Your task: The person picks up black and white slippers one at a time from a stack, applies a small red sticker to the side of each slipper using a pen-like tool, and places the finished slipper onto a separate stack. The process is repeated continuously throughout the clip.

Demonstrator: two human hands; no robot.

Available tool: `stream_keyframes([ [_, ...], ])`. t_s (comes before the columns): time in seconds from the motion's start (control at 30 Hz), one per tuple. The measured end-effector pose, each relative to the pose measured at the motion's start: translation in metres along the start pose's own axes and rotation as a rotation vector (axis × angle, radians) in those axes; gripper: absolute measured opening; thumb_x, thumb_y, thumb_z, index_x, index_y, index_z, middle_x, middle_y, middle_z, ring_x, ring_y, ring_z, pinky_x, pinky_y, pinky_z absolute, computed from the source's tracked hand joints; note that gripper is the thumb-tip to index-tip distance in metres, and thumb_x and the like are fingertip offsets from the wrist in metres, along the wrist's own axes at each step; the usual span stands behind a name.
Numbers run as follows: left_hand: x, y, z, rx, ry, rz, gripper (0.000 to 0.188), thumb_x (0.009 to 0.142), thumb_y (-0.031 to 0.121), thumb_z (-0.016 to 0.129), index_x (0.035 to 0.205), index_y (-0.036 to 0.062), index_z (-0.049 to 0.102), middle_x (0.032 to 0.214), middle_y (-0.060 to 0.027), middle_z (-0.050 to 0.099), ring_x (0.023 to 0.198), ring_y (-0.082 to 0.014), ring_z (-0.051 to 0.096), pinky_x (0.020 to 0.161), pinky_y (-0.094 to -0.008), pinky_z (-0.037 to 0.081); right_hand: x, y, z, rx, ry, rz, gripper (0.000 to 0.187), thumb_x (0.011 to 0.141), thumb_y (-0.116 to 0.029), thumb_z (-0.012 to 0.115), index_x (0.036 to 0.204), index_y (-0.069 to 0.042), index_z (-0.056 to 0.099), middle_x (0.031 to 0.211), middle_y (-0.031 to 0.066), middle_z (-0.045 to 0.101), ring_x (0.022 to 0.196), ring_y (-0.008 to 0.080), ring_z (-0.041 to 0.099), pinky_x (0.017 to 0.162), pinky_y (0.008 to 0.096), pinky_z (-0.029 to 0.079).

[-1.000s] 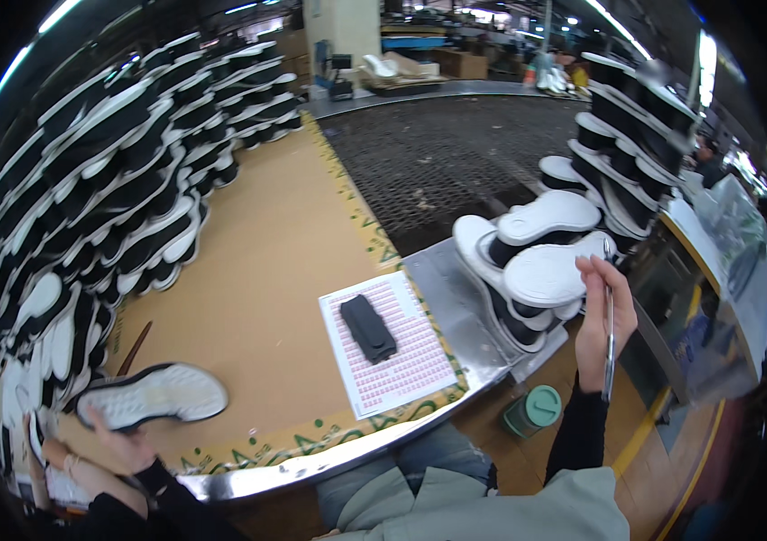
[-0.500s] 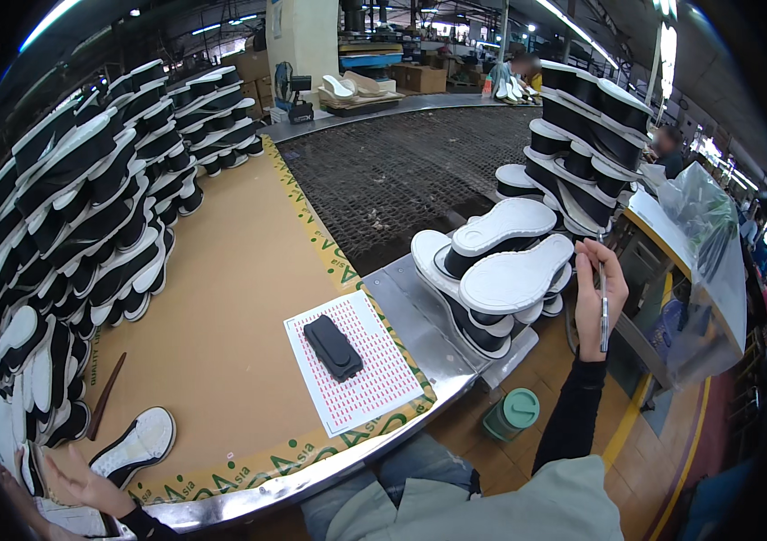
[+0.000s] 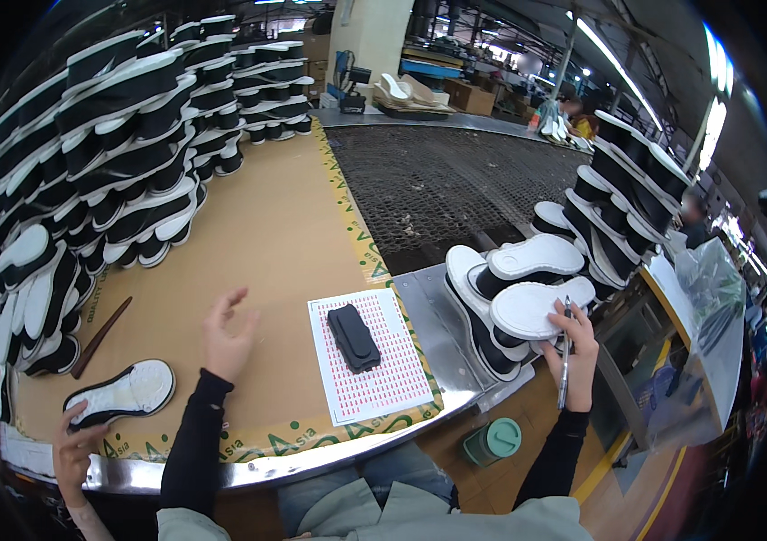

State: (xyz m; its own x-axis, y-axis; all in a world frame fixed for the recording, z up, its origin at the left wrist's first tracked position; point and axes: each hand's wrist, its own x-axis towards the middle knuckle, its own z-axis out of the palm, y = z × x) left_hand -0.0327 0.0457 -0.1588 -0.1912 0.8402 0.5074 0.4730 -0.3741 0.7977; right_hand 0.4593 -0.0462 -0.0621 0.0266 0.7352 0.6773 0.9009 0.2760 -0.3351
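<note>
My right hand (image 3: 575, 353) holds a slim silver pen (image 3: 566, 365), and its fingertips are at the near edge of a white-and-black shoe sole (image 3: 528, 308). That sole lies on top of a small pile, beside another white sole (image 3: 537, 257). Over the brown board, my left hand (image 3: 228, 335) is raised with its fingers apart, holding nothing. A co-worker's hand (image 3: 77, 455) reaches in at the lower left and touches the heel end of a single sole (image 3: 127, 395) lying face up.
Tall stacks of soles (image 3: 122, 117) line the left side, and another stack (image 3: 622, 198) stands at right. A black block (image 3: 354, 338) lies on a red-marked white sheet (image 3: 392, 361). Nearby are a brown pointed strip (image 3: 102, 338), a dark mesh conveyor (image 3: 447, 189) and a green lidded cup (image 3: 494, 440).
My left hand has moved right and up, away from the lower-left sole. A co-worker's hand has come onto that sole. My right hand has moved onto the edge of the top sole.
</note>
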Motion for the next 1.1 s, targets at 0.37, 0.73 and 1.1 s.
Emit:
stream_keyframes([
  [0.37,-0.012,-0.002,0.005,0.221,-0.209,0.115,0.035,0.076,0.011,0.073,0.107,0.0016,0.062,0.110,-0.0125,0.062,0.100,-0.0295,0.059,0.091,-0.0365,0.046,0.028,0.013,-0.005,0.054,0.423,-0.074,0.023,0.083,0.011,0.059,0.103,0.003,0.067,0.108,0.0173,0.069,0.101,0.0249,0.066,0.090,0.0328,0.048],
  [0.73,-0.010,0.038,-0.001,0.104,-0.101,0.150,0.036,0.075,0.011,0.074,0.108,0.0020,0.063,0.114,-0.0136,0.063,0.103,-0.0294,0.061,0.090,-0.0368,0.047,0.071,-0.079,-0.038,0.748,0.681,0.062,0.013,0.092,-0.004,0.063,0.102,0.003,0.062,0.091,0.0046,0.065,0.078,0.0076,0.058,0.071,0.0199,0.045],
  [1.1,-0.015,0.060,-0.028,-0.586,-0.420,0.030,0.090,0.063,0.011,0.088,0.140,0.0052,0.041,0.128,-0.0086,0.056,0.111,-0.0173,0.057,0.097,-0.0322,0.044,0.055,-0.204,0.087,0.716,-0.429,-0.061,0.018,0.081,-0.007,0.072,0.097,0.001,0.068,0.080,0.0074,0.069,0.063,0.0104,0.062,0.059,0.0244,0.050],
])
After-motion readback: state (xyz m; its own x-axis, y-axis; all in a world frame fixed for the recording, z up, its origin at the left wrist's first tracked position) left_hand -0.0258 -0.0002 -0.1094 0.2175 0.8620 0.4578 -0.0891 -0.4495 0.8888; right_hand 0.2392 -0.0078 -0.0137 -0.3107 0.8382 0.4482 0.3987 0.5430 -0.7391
